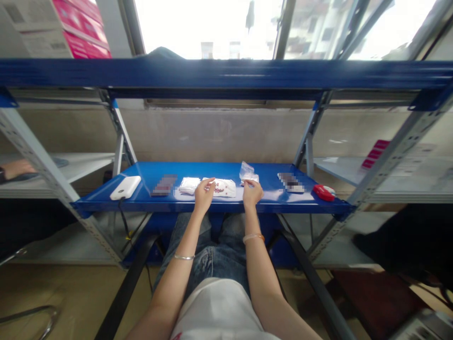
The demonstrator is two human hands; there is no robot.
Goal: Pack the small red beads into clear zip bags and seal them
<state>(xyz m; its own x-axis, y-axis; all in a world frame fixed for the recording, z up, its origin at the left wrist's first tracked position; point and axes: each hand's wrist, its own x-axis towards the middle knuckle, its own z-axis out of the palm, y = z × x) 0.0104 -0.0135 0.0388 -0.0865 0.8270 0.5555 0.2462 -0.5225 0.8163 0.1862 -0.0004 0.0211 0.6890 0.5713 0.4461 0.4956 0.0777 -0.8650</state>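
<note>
A white sheet or pouch [230,190] lies flat at the front of the blue table, with small dark-red bead-like pieces [221,190] scattered over it. My left hand [204,194] is at its left edge, fingers bent and drawn close together; whatever is between the fingertips is too small to make out. Right of the sheet, my right hand [253,193] is closed in a pinch, with its fingertips by small white items. Just behind them rests a crumpled clear plastic bag [247,169]. Beside my left hand is a stack of white packets [189,185].
On the blue table [152,168] are a white device [125,187] with a black cable, a blurred-out dark item [164,185], a blurred-out phone-like item [290,182] and a red-and-white object [323,192]. A blue shelf beam [226,73] crosses above. Another person's hand [17,168] shows at far left.
</note>
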